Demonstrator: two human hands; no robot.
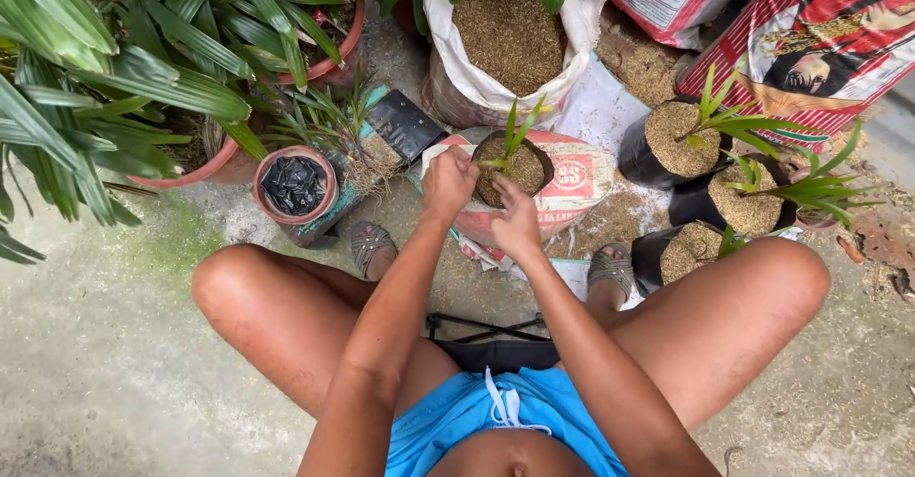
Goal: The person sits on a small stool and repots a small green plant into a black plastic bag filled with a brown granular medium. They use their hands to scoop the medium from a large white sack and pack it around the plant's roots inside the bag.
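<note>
A white sack (477,77) of husk stands at twelve o'clock, with red-and-white printed bags (810,48) at two o'clock. The black grow bag (510,167) sits centrally on a flat white sack with a red round mark (572,177); its seedling (515,129) points upright. The left hand (448,182) and right hand (518,224) are both closed on its rim.

You crouch over a small black grow bag of seedling and husk.
Your left hand (448,182) grips the grow bag (513,164) by its left rim; your right hand (518,224) presses its near edge. It rests on a printed sack (577,183) on the concrete floor (114,344), an open husk sack (505,34) beyond.
</note>
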